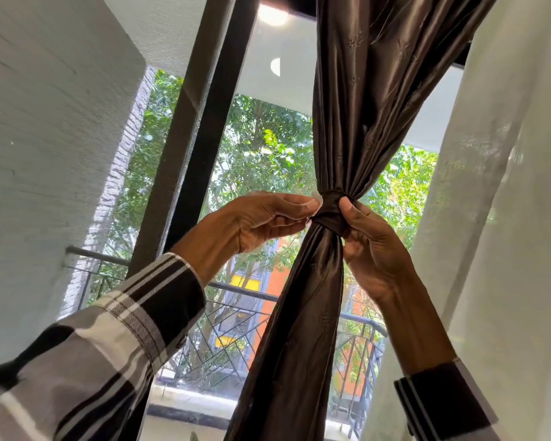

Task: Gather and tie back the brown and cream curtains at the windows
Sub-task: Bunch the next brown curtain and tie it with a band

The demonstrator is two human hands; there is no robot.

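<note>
- Brown curtain (357,100) hanging in the middle of the window, already pulled into one tight bunch.
- Brown tie band (329,211) wrapped round the bunch at its thinnest spot, looking snug, with cloth fanning out above and hanging long and loose below.
- Left hand (261,222) at the left side of the band, fingertips pinched narrow and touching it, grip closed on something small and pale there; cannot tell if that is a hook, a bit of see-through cloth or the band's end.
- Right hand (368,246) at the right side of the band, thumb pressed on the band's edge, other fingers tucked behind the bunch, grip closed round the gathered cloth just under the band.
- Looks like the last little bit of the tying: fixing or tightening the band, not gathering any more.
- Brown curtain nearly done, then, as far as can be judged.
- Cream curtain (503,218) hanging straight and loose down the right side, just beside the right arm, with no band on it anywhere in view.
- Still left to do, most likely: letting go of the brown one once the band holds, then gathering and tying the cream one.
- Striped sleeve (115,345) on the left arm, well clear of the band.
- Other windows out of view, so no telling about curtains there.
</note>
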